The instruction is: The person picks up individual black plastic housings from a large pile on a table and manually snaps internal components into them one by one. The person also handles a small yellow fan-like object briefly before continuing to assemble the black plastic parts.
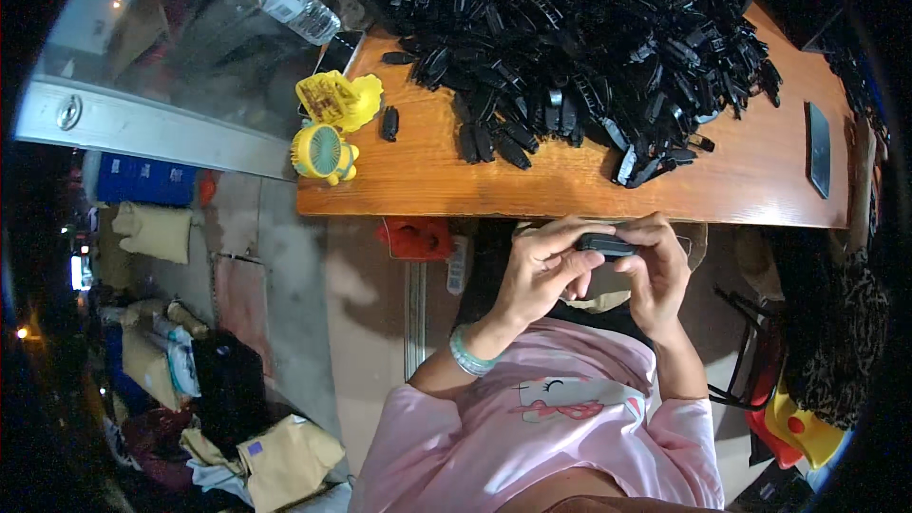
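Note:
Just off the front edge of the wooden table, my left hand and my right hand pinch a small black, oblong plastic piece between them. Fingers and thumbs close on its two ends, and its exact kind is not clear. Beyond my hands, a large heap of similar black plastic pieces covers the back of the table, a few with silvery or pale parts. One single black piece lies apart on the left.
At the table's left end are a yellow handheld fan, a yellow dish-like thing and a clear plastic bottle. A dark phone-like slab lies at the right. Below stand a red bag and, on the floor, cardboard.

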